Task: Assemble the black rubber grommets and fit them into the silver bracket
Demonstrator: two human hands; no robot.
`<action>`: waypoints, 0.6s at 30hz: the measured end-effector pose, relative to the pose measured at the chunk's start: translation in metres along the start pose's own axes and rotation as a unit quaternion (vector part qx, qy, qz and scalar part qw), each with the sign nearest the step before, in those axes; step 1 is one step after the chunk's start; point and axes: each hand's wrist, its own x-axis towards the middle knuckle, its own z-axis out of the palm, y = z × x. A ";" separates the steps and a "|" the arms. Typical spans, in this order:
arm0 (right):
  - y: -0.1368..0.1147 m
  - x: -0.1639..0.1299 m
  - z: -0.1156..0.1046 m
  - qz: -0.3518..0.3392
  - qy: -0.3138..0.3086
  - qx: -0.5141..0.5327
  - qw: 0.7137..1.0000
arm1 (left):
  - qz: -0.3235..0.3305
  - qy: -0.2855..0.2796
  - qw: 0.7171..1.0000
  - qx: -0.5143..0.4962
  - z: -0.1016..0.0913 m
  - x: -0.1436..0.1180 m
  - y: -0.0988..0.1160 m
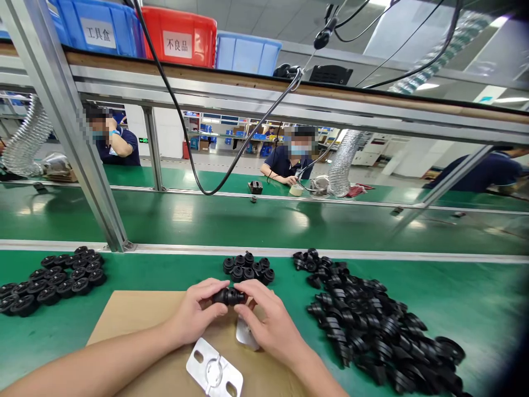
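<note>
A small black part (228,296) is pinched between both hands over a cardboard sheet (124,320) on the green tabletop (475,309). Left hand (194,314) is closed on its 9 o'clock end, right hand (268,322) on its 3 o'clock end; fingertips are wrapped round it, so the middle alone is seen. The two ends are best kept square and pressed or turned evenly, judged from the grip. A metal bracket (214,372) lies at 6 o'clock, just beside the wrists. Small cluster of black parts (247,267) at 12 o'clock, big pile (372,320) at 3 o'clock, neat group (53,278) at 9 o'clock.
</note>
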 end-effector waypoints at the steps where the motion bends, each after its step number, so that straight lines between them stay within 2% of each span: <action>1: 0.001 0.000 0.001 0.005 0.001 0.000 1.000 | -0.003 -0.003 1.000 -0.003 0.000 0.000 0.001; 9: -0.002 0.000 0.005 0.022 0.007 -0.005 1.000 | 0.011 0.003 1.000 -0.013 0.002 0.000 0.003; 18: 0.000 -0.001 0.002 0.021 -0.006 -0.015 1.000 | -0.028 0.033 0.998 -0.042 0.004 0.000 0.007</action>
